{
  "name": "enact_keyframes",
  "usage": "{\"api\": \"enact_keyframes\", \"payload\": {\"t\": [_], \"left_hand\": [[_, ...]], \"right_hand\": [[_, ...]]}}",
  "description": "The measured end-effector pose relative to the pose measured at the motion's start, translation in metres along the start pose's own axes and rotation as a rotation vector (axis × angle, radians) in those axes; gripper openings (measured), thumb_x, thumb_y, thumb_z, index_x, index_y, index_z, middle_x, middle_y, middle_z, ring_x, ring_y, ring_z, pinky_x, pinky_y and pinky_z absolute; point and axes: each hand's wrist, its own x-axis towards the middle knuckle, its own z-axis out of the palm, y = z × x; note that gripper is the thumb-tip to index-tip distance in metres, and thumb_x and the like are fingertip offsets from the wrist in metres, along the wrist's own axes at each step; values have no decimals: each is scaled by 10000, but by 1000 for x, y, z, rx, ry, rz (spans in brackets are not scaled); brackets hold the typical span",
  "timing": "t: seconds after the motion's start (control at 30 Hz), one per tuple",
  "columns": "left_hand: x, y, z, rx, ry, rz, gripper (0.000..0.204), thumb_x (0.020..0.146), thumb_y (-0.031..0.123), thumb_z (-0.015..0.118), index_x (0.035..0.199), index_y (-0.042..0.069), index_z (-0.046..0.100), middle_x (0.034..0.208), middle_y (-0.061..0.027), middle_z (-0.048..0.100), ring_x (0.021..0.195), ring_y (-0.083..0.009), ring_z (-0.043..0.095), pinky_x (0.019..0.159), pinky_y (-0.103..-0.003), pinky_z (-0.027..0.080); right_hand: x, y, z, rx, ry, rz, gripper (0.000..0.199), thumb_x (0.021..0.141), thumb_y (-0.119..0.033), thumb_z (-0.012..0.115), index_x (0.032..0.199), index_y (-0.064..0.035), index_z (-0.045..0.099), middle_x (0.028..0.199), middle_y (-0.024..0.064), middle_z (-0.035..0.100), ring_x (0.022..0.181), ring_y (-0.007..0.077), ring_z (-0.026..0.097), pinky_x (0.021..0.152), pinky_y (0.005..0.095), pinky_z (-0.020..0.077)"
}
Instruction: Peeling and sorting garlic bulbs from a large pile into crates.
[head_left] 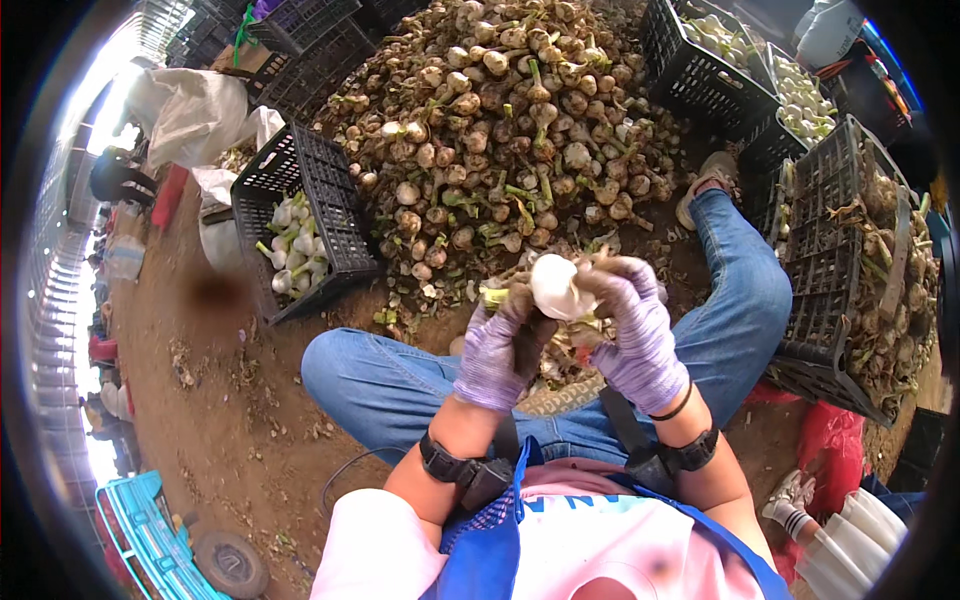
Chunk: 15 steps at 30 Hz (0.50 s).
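A peeled-looking white garlic bulb is held up between my two hands, above my lap. My left hand, in a dirty purple-and-white knit glove, is closed at the bulb's left side, where a pale green stem end pokes out by the fingers. On the other side my right hand, gloved alike, has its fingers and thumb closed on the bulb, with loose papery skin around them. Beyond both hands rises a big heap of soil-stained garlic bulbs with stems.
Left of the heap a tilted black crate holds white bulbs. More black crates of garlic stand at the right, one brimming with untrimmed bulbs. A turquoise wheeled cart is at lower left. Another person's foot shows at lower right.
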Motion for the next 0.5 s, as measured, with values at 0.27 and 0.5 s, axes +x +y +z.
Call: {"api": "enact_keyframes", "payload": {"t": [0.27, 0.5], "left_hand": [[0, 17, -16, 284, 69, 64, 291, 840, 123, 602, 1085, -11, 522, 1056, -155, 590, 940, -260, 610, 797, -374, 544], [35, 78, -49, 315, 370, 523, 317, 752, 140, 699, 1015, 31, 560, 1024, -123, 584, 986, -241, 576, 781, -361, 570]], "right_hand": [[19, 16, -5, 1073, 424, 622, 238, 809, -168, 659, 948, -56, 503, 814, 52, 569, 674, 120, 549, 588, 237, 462], [-12, 65, 34, 529, -37, 554, 172, 728, -20, 633, 880, -12, 552, 787, 32, 532, 690, 103, 495, 628, 224, 432]]}}
